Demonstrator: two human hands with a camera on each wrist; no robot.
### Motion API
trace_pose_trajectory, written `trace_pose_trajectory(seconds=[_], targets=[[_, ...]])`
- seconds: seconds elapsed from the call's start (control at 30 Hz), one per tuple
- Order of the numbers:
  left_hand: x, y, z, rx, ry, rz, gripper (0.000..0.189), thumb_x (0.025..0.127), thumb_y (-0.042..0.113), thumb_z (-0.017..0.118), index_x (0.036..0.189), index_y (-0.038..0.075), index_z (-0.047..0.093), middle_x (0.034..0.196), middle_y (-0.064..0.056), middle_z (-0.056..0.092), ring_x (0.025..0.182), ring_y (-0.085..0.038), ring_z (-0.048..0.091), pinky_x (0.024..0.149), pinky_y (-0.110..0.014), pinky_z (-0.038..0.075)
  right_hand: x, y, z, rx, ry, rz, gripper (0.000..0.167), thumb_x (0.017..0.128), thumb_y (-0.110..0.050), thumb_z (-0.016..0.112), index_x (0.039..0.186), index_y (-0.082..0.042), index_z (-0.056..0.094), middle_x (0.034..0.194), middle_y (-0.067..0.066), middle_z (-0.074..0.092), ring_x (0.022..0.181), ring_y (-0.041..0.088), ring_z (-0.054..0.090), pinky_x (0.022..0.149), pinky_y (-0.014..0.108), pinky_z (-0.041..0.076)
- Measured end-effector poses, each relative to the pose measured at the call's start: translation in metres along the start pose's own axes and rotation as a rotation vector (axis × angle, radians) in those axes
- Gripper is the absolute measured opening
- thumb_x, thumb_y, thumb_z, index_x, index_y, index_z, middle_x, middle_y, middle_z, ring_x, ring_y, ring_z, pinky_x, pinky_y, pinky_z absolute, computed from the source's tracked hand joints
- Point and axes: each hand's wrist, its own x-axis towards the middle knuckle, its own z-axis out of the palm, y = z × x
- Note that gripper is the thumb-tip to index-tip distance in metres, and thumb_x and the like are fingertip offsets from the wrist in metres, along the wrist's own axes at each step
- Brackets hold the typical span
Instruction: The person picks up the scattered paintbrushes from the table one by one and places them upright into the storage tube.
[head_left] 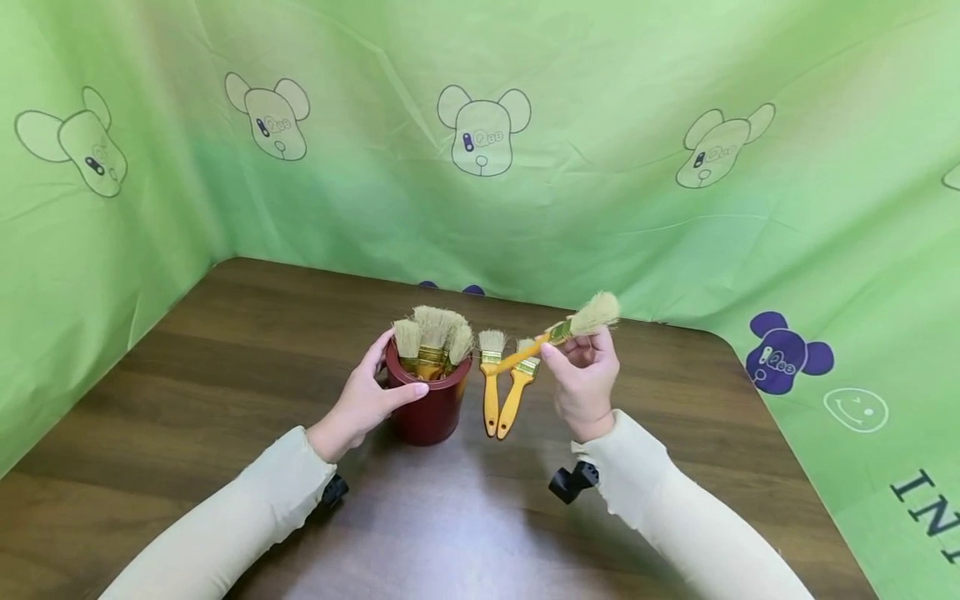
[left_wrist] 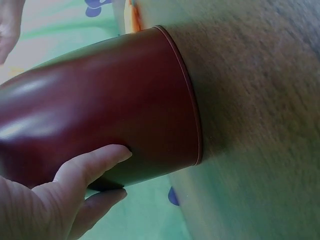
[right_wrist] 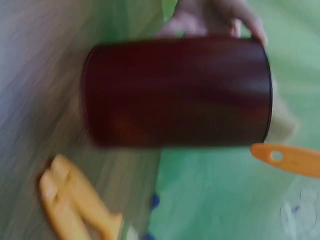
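A dark red round pot point(head_left: 426, 414) stands on the table with several bristle paintbrushes point(head_left: 432, 337) in it, bristles up. My left hand point(head_left: 370, 393) grips the pot's left side, thumb along the near rim; in the left wrist view its fingers lie on the smooth wall. To the right, my right hand point(head_left: 588, 377) pinches another paintbrush point(head_left: 558, 333) near its metal band, clear of the table. Its bristles point up and right, and its orange handle point(right_wrist: 295, 159) slants down toward the pot. Two more paintbrushes point(head_left: 491, 392) lie between the pot and my right hand, handles toward me.
The brown wooden table point(head_left: 187, 367) ends at a green cloth backdrop point(head_left: 375, 200) printed with bear heads, behind and at both sides. A black wrist camera point(head_left: 573, 482) hangs under the right sleeve.
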Motion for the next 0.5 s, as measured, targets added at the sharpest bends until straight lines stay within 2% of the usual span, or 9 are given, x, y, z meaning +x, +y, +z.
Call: trace_pose_trajectory(seconds=[0.1, 0.2, 0.27, 0.43, 0.5], targets=[[0.001, 0.0, 0.0, 0.001, -0.008, -0.002, 0.089, 0.081, 0.007, 0.073, 0.153, 0.013, 0.021, 0.15, -0.017, 0.032, 0.135, -0.037, 0.033, 0.1, -0.052, 0.037, 0.002, 0.004, 0.016, 0.054, 0.032, -0.002, 0.028, 0.073, 0.017, 0.066, 0.095, 0.001, 0.058, 0.082, 0.011, 0.065, 0.072, 0.019, 0.067, 0.065, 0.025, 0.055], [0.001, 0.0, 0.001, 0.008, -0.015, -0.002, 0.089, 0.081, 0.007, 0.073, 0.153, 0.013, 0.02, 0.15, -0.017, 0.032, 0.136, -0.037, 0.032, 0.1, -0.053, 0.037, 0.003, 0.006, 0.029, 0.034, 0.028, 0.009, 0.03, 0.073, 0.013, 0.069, 0.096, -0.002, 0.059, 0.082, 0.008, 0.065, 0.073, 0.016, 0.066, 0.066, 0.024, 0.054], [0.001, -0.001, 0.001, 0.009, -0.017, -0.003, 0.089, 0.081, 0.007, 0.073, 0.153, 0.012, 0.02, 0.15, -0.017, 0.032, 0.135, -0.037, 0.033, 0.1, -0.053, 0.038, 0.004, 0.007, 0.035, 0.016, 0.007, 0.017, 0.031, 0.073, 0.009, 0.073, 0.098, -0.005, 0.06, 0.082, 0.006, 0.065, 0.073, 0.014, 0.066, 0.068, 0.024, 0.054], [0.001, -0.002, 0.001, 0.004, -0.01, 0.001, 0.09, 0.081, 0.006, 0.073, 0.153, 0.012, 0.019, 0.15, -0.017, 0.033, 0.134, -0.036, 0.034, 0.1, -0.051, 0.039, 0.014, 0.007, 0.051, 0.018, -0.075, 0.006, 0.037, 0.074, 0.008, 0.069, 0.105, -0.011, 0.063, 0.082, 0.003, 0.066, 0.072, 0.013, 0.067, 0.068, 0.026, 0.055], [0.001, -0.002, 0.001, 0.002, -0.01, 0.003, 0.091, 0.081, 0.006, 0.073, 0.153, 0.013, 0.018, 0.15, -0.017, 0.033, 0.134, -0.035, 0.035, 0.1, -0.051, 0.039, 0.019, 0.007, 0.059, -0.002, -0.084, 0.023, 0.039, 0.074, 0.009, 0.066, 0.105, -0.013, 0.063, 0.081, 0.002, 0.066, 0.071, 0.013, 0.067, 0.066, 0.026, 0.055]])
